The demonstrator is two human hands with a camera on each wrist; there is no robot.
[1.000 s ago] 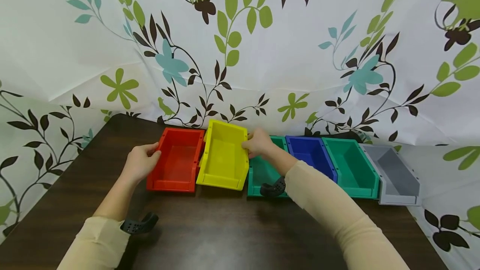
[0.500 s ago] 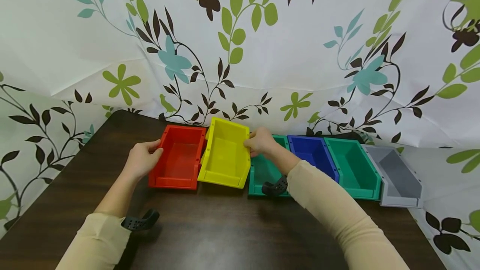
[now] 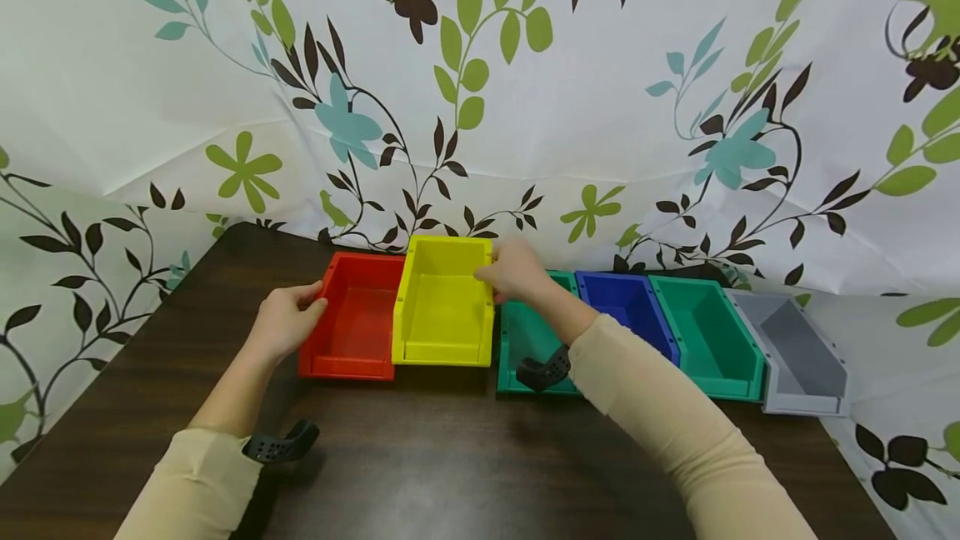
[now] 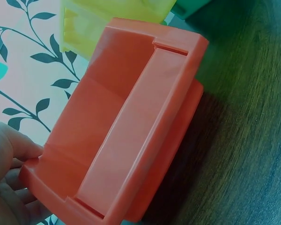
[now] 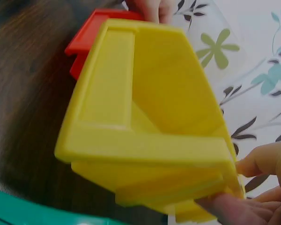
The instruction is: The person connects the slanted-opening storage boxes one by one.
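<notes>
My left hand [image 3: 285, 323] pinches the left rim of a red storage bin [image 3: 352, 315]. In the left wrist view the thumb lies over the rim of this red bin [image 4: 93, 108], with the fingers on its outer side. My right hand [image 3: 517, 269] grips the right side wall of a yellow storage bin [image 3: 446, 302], held raised above the table. Seen from the head, the yellow bin's left edge covers the red bin's right rim. In the right wrist view, fingers reach under the yellow bin [image 5: 173, 84]. Both bins hold nothing visible.
To the right stand a green bin [image 3: 528, 340] partly behind my right forearm, a blue bin [image 3: 622, 307], a second green bin [image 3: 708, 340] and a grey bin [image 3: 798, 348]. They sit on a dark wooden table [image 3: 435, 457]. A leaf-patterned cloth [image 3: 525, 148] hangs right behind.
The yellow bin has turned from tilted to straight and shifted left, over the red bin's right edge. My right hand moved slightly left with it; my left hand stayed on the red bin.
</notes>
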